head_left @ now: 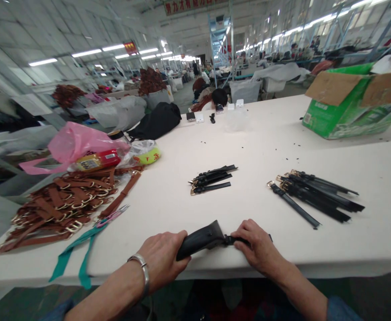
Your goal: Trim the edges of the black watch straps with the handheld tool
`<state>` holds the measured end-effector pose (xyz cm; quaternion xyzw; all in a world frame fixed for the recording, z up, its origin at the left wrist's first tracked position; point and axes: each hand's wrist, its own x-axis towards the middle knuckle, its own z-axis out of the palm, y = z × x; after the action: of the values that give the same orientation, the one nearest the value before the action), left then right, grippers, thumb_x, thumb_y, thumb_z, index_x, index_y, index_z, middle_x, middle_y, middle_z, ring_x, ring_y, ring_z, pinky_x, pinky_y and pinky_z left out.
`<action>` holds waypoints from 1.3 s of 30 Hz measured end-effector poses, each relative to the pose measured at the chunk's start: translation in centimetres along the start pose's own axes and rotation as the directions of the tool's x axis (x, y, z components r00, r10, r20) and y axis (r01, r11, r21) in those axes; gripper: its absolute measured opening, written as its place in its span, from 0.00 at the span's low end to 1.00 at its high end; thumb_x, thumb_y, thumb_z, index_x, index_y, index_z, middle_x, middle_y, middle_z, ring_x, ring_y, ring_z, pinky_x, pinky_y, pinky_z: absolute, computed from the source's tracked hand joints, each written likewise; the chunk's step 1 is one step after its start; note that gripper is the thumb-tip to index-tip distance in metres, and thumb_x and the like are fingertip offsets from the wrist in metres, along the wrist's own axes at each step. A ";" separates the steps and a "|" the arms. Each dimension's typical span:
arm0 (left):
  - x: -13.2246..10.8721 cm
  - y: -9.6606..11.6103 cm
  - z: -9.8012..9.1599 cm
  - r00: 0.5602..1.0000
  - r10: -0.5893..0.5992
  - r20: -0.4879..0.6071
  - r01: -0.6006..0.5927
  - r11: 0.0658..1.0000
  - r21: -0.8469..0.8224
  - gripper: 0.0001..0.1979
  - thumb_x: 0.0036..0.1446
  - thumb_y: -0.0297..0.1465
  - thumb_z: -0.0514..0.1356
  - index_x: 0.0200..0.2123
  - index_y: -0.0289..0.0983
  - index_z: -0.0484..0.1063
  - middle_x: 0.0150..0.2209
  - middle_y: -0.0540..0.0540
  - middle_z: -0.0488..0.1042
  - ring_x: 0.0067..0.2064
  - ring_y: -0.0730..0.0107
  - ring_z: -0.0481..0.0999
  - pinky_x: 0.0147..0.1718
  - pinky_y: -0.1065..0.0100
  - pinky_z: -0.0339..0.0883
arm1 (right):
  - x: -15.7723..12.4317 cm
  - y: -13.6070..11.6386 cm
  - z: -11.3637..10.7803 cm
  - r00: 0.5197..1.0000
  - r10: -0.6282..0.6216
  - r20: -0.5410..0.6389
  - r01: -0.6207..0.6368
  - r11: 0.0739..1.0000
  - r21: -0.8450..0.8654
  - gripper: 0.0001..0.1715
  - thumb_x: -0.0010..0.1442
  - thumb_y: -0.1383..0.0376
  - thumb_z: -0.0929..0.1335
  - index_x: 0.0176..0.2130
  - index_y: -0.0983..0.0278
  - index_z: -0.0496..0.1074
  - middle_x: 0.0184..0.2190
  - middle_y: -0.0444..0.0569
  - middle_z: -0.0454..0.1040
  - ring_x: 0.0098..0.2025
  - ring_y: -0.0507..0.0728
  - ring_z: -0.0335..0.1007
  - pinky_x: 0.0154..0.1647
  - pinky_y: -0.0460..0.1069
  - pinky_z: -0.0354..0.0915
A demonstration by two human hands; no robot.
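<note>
Near the table's front edge, my left hand [163,254] is closed round a broad, rounded black leather piece [202,240]. My right hand [258,244] pinches a narrow black strap [229,240] that meets the right end of that piece; whether the two are joined I cannot tell. Part of the strap is hidden under my right fingers. Beyond my hands lies a small pile of black buckle straps [211,177]. Farther right is a larger pile of black straps [318,194] with gold-coloured buckles, one strap [294,206] lying slightly apart.
Brown straps with metal rings [64,203] are heaped at left, beside pink-handled scissors [113,216] and a teal ribbon [64,258]. Behind them sit a pink bag [75,142] and a red-capped bottle [98,160]. A green carton [352,107] stands at back right.
</note>
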<state>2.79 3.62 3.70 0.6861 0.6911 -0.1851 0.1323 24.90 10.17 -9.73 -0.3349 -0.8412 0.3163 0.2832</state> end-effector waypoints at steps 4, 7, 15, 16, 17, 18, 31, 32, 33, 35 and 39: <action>-0.9 -0.4 -0.5 0.998 0.018 0.061 -0.020 0.999 0.028 0.11 0.48 0.39 0.51 0.35 0.42 0.66 0.31 0.44 0.73 0.35 0.56 0.72 0.33 0.60 0.64 | 0.0 0.0 0.1 1.000 0.020 0.011 -0.020 1.000 0.001 0.10 0.54 0.69 0.63 0.37 0.61 0.69 0.32 0.48 0.65 0.37 0.56 0.58 0.37 0.52 0.58; -0.7 0.3 -0.3 0.997 0.036 0.069 -0.038 0.999 0.027 0.12 0.49 0.38 0.50 0.35 0.42 0.66 0.31 0.44 0.73 0.35 0.57 0.72 0.32 0.61 0.64 | 0.0 0.1 0.2 1.000 0.015 0.013 -0.015 1.000 0.003 0.10 0.54 0.70 0.63 0.38 0.60 0.69 0.32 0.47 0.65 0.38 0.56 0.58 0.37 0.52 0.58; 0.8 0.8 0.2 1.000 0.020 -0.018 -0.021 0.999 -0.037 0.11 0.48 0.39 0.51 0.34 0.42 0.66 0.31 0.46 0.73 0.33 0.62 0.72 0.30 0.67 0.63 | -0.1 0.1 0.0 1.000 0.003 0.001 -0.003 1.000 -0.020 0.10 0.54 0.69 0.64 0.38 0.60 0.68 0.32 0.48 0.65 0.37 0.56 0.59 0.37 0.51 0.58; 0.5 0.3 0.0 1.000 -0.002 0.002 0.002 0.999 -0.033 0.11 0.48 0.39 0.52 0.34 0.42 0.66 0.31 0.46 0.73 0.33 0.62 0.72 0.30 0.67 0.62 | -0.1 0.0 0.0 1.000 -0.004 -0.002 0.004 1.000 -0.013 0.11 0.53 0.69 0.64 0.38 0.60 0.68 0.32 0.48 0.66 0.37 0.56 0.59 0.37 0.51 0.58; 0.3 -0.2 -0.1 1.000 -0.022 0.019 0.023 1.000 -0.021 0.11 0.48 0.39 0.51 0.34 0.42 0.66 0.31 0.45 0.73 0.34 0.62 0.72 0.30 0.66 0.62 | -0.1 0.0 0.0 1.000 -0.006 -0.007 0.006 1.000 -0.009 0.11 0.53 0.70 0.64 0.38 0.60 0.68 0.32 0.47 0.66 0.37 0.56 0.59 0.37 0.51 0.58; -0.1 -0.7 -0.3 0.999 -0.037 0.034 0.037 0.999 -0.005 0.11 0.48 0.39 0.51 0.34 0.42 0.66 0.31 0.45 0.73 0.34 0.61 0.72 0.31 0.66 0.62 | -0.1 -0.1 0.0 1.000 -0.004 -0.012 0.004 1.000 -0.008 0.11 0.53 0.70 0.64 0.38 0.60 0.68 0.32 0.47 0.66 0.37 0.56 0.59 0.38 0.52 0.58; 0.5 0.4 1.0 0.997 0.053 -0.056 -0.052 0.999 0.017 0.11 0.49 0.39 0.50 0.34 0.43 0.66 0.29 0.46 0.72 0.33 0.60 0.72 0.29 0.65 0.62 | 0.0 0.0 0.2 0.999 0.004 -0.045 -0.005 1.000 -0.011 0.12 0.51 0.71 0.64 0.37 0.60 0.68 0.31 0.47 0.66 0.37 0.56 0.60 0.37 0.52 0.59; 0.8 0.4 1.1 0.997 0.043 -0.070 -0.043 0.999 0.001 0.11 0.49 0.39 0.50 0.34 0.43 0.66 0.29 0.47 0.72 0.33 0.60 0.72 0.29 0.65 0.62 | -0.1 0.0 0.2 0.999 0.000 -0.048 -0.001 1.000 -0.015 0.12 0.51 0.71 0.64 0.37 0.60 0.68 0.31 0.47 0.66 0.37 0.56 0.60 0.37 0.52 0.59; 1.0 0.4 1.2 0.996 0.028 -0.079 -0.029 0.999 -0.017 0.11 0.49 0.39 0.50 0.34 0.42 0.66 0.29 0.47 0.72 0.33 0.61 0.72 0.29 0.66 0.62 | -0.2 0.0 0.2 0.999 -0.003 -0.052 0.002 1.000 -0.020 0.12 0.51 0.71 0.64 0.37 0.60 0.68 0.31 0.47 0.66 0.37 0.56 0.60 0.37 0.52 0.59; 1.2 0.1 1.0 0.998 0.005 -0.065 -0.008 0.999 -0.048 0.11 0.48 0.40 0.51 0.34 0.42 0.66 0.30 0.47 0.73 0.33 0.62 0.72 0.29 0.67 0.62 | -0.3 0.0 0.2 0.998 -0.009 -0.055 0.008 1.000 -0.027 0.12 0.50 0.71 0.64 0.37 0.60 0.68 0.32 0.47 0.66 0.37 0.56 0.60 0.37 0.52 0.59; 0.6 -1.0 -0.3 1.000 -0.029 0.010 0.030 0.999 -0.034 0.12 0.47 0.41 0.52 0.32 0.42 0.67 0.31 0.46 0.73 0.34 0.60 0.72 0.30 0.65 0.62 | -0.3 -0.1 0.3 0.997 -0.010 -0.079 0.008 1.000 -0.025 0.12 0.49 0.72 0.65 0.36 0.61 0.67 0.32 0.47 0.67 0.37 0.56 0.59 0.39 0.53 0.58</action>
<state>1.76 4.30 3.78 0.6726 0.7035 -0.1785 0.1445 24.85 9.77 -9.90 -0.3469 -0.8346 0.2912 0.3136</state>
